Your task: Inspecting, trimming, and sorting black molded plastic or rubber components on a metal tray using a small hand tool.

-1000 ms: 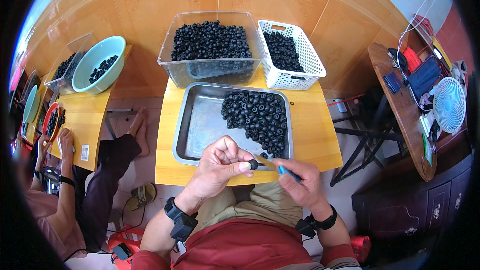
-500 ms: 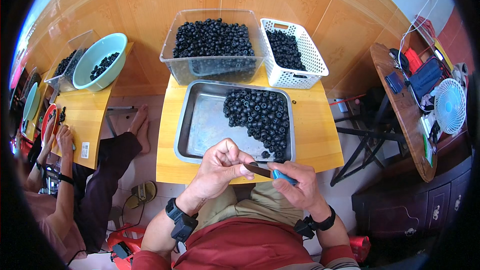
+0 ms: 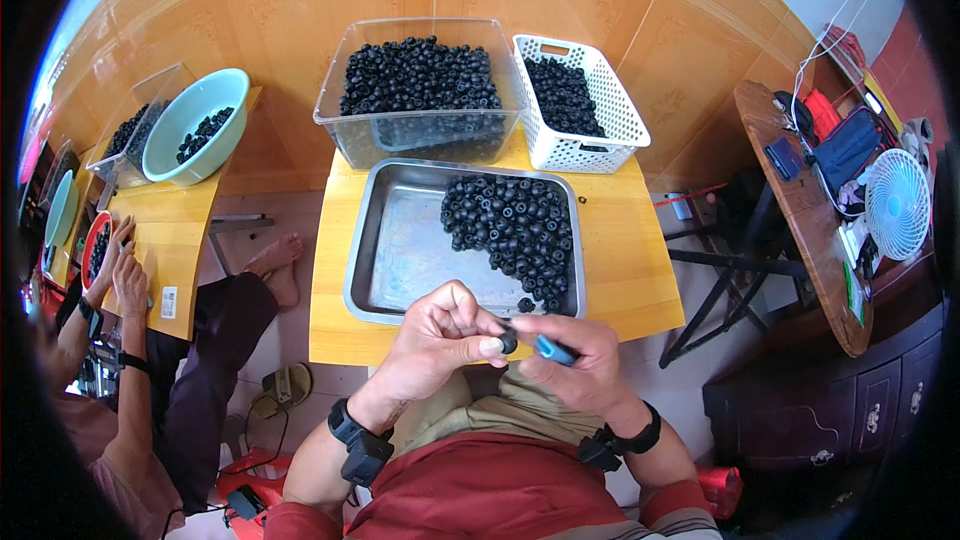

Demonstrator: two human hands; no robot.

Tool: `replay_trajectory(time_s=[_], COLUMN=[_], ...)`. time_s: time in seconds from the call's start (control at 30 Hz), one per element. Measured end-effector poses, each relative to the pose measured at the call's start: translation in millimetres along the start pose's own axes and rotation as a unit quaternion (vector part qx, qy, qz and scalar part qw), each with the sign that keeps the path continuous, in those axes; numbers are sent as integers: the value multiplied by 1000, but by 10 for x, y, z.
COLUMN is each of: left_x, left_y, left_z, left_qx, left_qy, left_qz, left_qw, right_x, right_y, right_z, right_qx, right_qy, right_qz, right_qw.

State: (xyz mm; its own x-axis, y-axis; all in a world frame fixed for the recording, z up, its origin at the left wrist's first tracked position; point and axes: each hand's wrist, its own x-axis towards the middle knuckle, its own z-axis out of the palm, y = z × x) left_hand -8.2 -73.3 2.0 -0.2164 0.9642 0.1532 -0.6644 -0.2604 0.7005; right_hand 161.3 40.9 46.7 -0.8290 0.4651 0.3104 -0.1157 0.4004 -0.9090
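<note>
Round fan (image 3: 898, 205), brown table (image 3: 812, 230), sandal (image 3: 289, 388)

Red shirt (image 3: 490, 488), black wrist straps (image 3: 362, 446).

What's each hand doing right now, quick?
Left hand: closed, pinching a small round black piece by thumb and finger.
Right hand: closed around a blue-handled knife.

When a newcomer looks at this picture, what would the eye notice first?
First, the heap of black pieces at the right of the metal tray. Below it, the left hand pinches one black piece and the right hand grips a blue-handled tool. Behind the tray, a clear bin holds many more.
</note>
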Motion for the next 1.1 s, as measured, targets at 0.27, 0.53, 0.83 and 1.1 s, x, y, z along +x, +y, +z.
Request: replay_trajectory(time_s=[0.27,0.53,0.83,1.1], left_x=[-49,-32,46,182], left_y=[-74,-152,-125,-98], left_z=[-17,-94,-3,84], left_qx=[26,5,51,464], left_qy=[-6,-26,61,85], left_qz=[-51,-70,-90,-10], left_qw=[998,997,993,882], right_x=[25,17,114,1440], right_y=[19,124,240,372], right_z=[-25,-47,-143,-1115], right_qx=[142,154,-12,-227], right_qy=[-87,-86,16,244], right_qz=[116,129,-23,-27], right_qw=[979,976,1000,942])
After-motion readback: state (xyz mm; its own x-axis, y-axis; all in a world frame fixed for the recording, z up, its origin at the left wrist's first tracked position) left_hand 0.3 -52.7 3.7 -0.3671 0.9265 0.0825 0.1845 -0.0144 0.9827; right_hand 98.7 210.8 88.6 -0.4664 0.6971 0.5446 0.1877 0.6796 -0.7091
